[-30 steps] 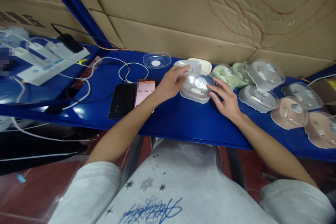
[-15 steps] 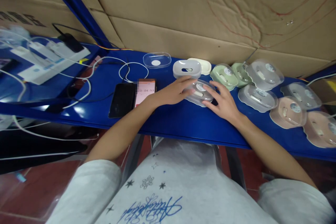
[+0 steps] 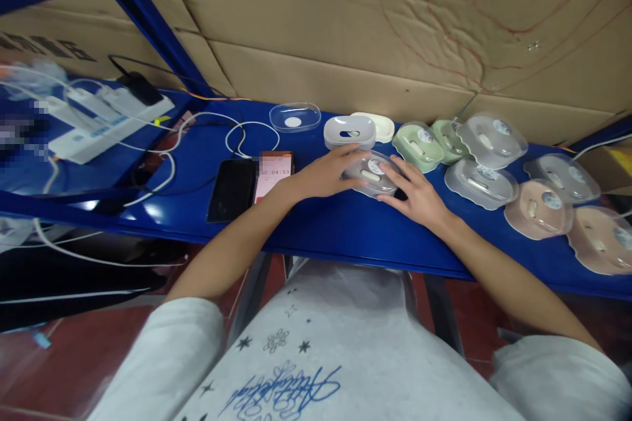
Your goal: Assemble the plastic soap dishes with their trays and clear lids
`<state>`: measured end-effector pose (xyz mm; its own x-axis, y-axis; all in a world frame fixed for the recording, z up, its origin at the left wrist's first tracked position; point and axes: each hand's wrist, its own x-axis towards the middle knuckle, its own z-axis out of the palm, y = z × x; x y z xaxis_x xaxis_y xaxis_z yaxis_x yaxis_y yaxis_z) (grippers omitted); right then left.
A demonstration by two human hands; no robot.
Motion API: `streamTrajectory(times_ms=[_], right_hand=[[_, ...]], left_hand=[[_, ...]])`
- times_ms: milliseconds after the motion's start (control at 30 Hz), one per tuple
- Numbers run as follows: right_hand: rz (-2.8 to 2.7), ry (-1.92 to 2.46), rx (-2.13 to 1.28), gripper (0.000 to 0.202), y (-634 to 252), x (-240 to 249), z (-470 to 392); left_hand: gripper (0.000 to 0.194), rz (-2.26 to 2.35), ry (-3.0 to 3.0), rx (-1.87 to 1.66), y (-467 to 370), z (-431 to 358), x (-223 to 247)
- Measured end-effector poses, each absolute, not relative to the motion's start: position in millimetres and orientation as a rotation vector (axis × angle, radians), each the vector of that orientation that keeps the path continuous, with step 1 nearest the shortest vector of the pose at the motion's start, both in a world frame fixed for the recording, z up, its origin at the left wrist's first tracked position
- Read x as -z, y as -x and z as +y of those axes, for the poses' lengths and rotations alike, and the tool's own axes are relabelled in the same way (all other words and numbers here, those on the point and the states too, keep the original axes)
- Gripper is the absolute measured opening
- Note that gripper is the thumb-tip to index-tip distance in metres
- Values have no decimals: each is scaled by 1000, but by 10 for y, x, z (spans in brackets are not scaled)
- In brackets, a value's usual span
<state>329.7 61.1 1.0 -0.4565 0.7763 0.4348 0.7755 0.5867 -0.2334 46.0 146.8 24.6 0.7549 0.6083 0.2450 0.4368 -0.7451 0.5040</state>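
Note:
A grey soap box with a clear domed lid (image 3: 371,175) lies on the blue table, with a round label and a pale oval piece showing through the lid. My left hand (image 3: 332,173) grips its left end, thumb along the near side and fingers over the far side. From the right, my right hand (image 3: 416,194) holds the other end with fingertips on the lid and thumb at the near edge. Just behind stands a lidless grey soap box (image 3: 349,140), partly in front of a cream oval piece (image 3: 382,126). A loose clear lid (image 3: 295,117) sits further left.
Lidded green soap boxes (image 3: 419,148), grey ones (image 3: 481,182) and pink ones (image 3: 538,210) crowd the right side. Two phones, one dark (image 3: 230,189) and one lit (image 3: 273,174), lie by my left forearm. Cables and a power strip (image 3: 111,128) are at left; cardboard (image 3: 306,33) stands behind.
The view has shifted slightly. Both hands stay on the grey soap box, and my left thumb has come down toward its near side.

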Motion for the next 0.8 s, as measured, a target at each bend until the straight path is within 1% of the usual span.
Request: streamTrajectory(times_ms=[100, 167, 233, 300, 400, 467, 567, 633, 733, 800], right_hand=[[-2299, 1249, -19, 68, -3288, -20, 618], [-2304, 1268, -47, 72, -3255, -33, 599], [-2326, 1286, -102, 77, -3226, -55, 573], [-2354, 1294, -159, 79, -3231, -102, 545], [-2426, 1250, -209, 74, -3337, -245, 501], [-2445, 1210, -202, 71, -3461, -377, 475], [-2334, 1238, -75, 69, -3667, -551, 480], [-2184, 1308, 73, 73, -3784, -596, 534], [-1970, 1423, 260, 80, -3910, -535, 675], [-1908, 1475, 306, 81, -3962, -449, 772]], left_hand=[[50, 885, -2586, -670, -604, 1653, -406], [47, 952, -2647, -658, -801, 1855, -525], [47, 956, -2702, -509, -1039, 2078, -616], [51, 1025, -2722, -292, -1245, 2282, -661], [60, 1192, -2672, -66, -1357, 2483, -652], [62, 1273, -2628, -16, -1279, 2530, -626], [65, 1362, -2598, -1, -1035, 2483, -603], [67, 1390, -2595, -12, -872, 2408, -600], [67, 1376, -2602, -11, -732, 2276, -597], [63, 1378, -2669, -106, -730, 2165, -585]])
